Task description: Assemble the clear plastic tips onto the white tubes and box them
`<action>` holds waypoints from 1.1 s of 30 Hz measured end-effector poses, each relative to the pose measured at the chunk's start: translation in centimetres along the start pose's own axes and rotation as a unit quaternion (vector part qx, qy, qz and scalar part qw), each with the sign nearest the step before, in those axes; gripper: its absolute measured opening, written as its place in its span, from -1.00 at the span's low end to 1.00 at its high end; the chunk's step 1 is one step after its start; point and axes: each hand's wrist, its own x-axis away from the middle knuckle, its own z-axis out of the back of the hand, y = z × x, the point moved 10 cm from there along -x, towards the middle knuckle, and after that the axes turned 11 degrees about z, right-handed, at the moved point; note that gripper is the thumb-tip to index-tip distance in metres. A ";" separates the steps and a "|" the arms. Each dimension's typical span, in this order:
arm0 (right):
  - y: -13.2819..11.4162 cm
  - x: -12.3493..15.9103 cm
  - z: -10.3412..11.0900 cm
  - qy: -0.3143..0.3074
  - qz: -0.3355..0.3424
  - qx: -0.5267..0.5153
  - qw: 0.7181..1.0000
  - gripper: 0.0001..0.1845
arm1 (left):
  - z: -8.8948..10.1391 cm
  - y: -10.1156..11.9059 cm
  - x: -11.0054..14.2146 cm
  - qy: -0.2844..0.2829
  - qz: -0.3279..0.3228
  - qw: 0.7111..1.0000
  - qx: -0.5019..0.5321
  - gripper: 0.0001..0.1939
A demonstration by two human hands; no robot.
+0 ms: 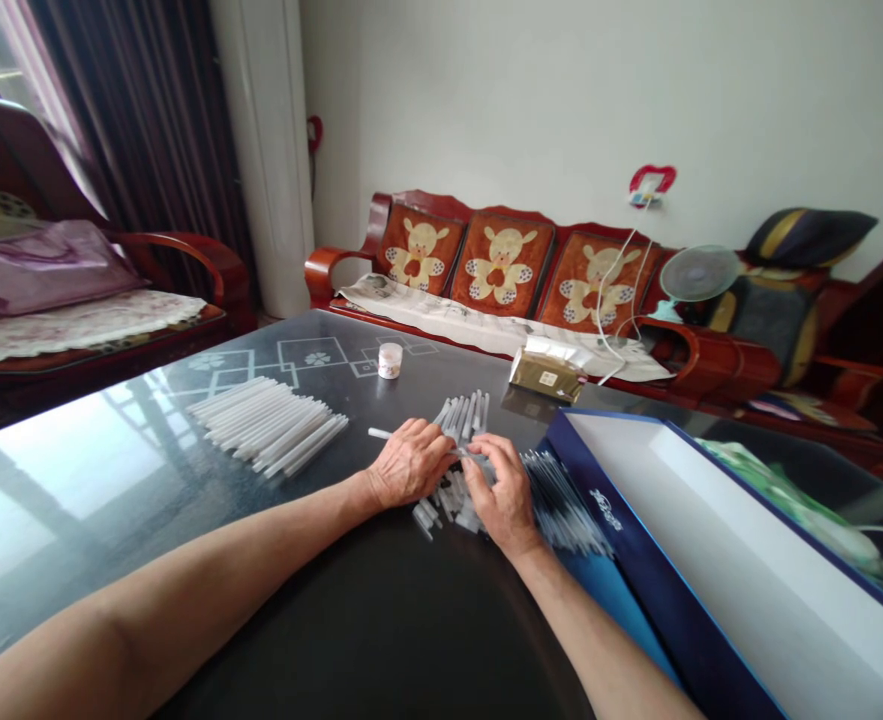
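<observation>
My left hand (413, 462) is closed around a slim white stick (379, 433), whose end pokes out to the left of the fist. My right hand (502, 490) meets it at the fingertips, with thumb and fingers pinched on something thin and pale that I cannot make out. Behind and below the hands lies a loose heap of white sticks (473, 408), partly covered by them. To the left, many white sticks (268, 425) rest side by side in a flat pile. Thin clear strips or sleeves (568, 505) are spread just right of my right hand.
A long blue box (598, 500) with a white inside stands open on the right of the dark glossy table (336, 390). Farther back are a small white cup-like container (390, 361) and a tissue pack (548, 375). A wooden sofa (501, 265) stands behind the table.
</observation>
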 end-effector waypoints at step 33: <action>-1.8 -1.0 -1.0 -0.180 0.067 0.166 0.967 -0.76 | 0.8 -0.4 0.1 0.056 -0.013 0.998 -0.018 -0.69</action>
